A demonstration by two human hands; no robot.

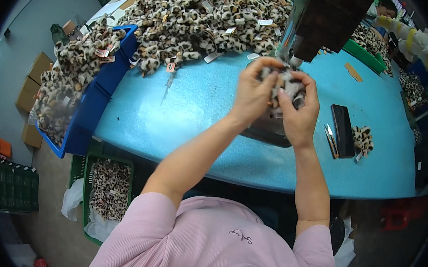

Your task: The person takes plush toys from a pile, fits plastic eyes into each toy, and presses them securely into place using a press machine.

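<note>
We're looking down at both hands bunched up together over the middle of the worktop, just under the machine head. The left hand (pixel 252 93) is closing its grip around a small fuzzy leopard-print fabric piece (pixel 285 85), fingers curled over the top of it, and the right hand (pixel 300 113) is pinching the same piece from the other side, thumb pressing into the fur. So both grips are clamped on that one piece, which is sitting up in the air between the palms, right below the dark brown machine head (pixel 331 19).

Moving out a bit, we're seeing a flat black phone-like slab (pixel 342 130) lying on the bright turquoise worktop (pixel 185 115) to the right of the hands, with small metal snips (pixel 331 139) just beside it on its left edge and another little leopard-print fur piece (pixel 362 140) just beside it on the right.

Further back, a big heap of leopard-print fur pieces with paper tags (pixel 203 20) is covering the far end of the worktop. Off the left edge, a blue plastic bin (pixel 91 107) is overflowing with the same stuff, and down on the floor a green plastic crate (pixel 86 193) is holding more. Cardboard boxes (pixel 32 82) are stacked by the wall on the left.
</note>
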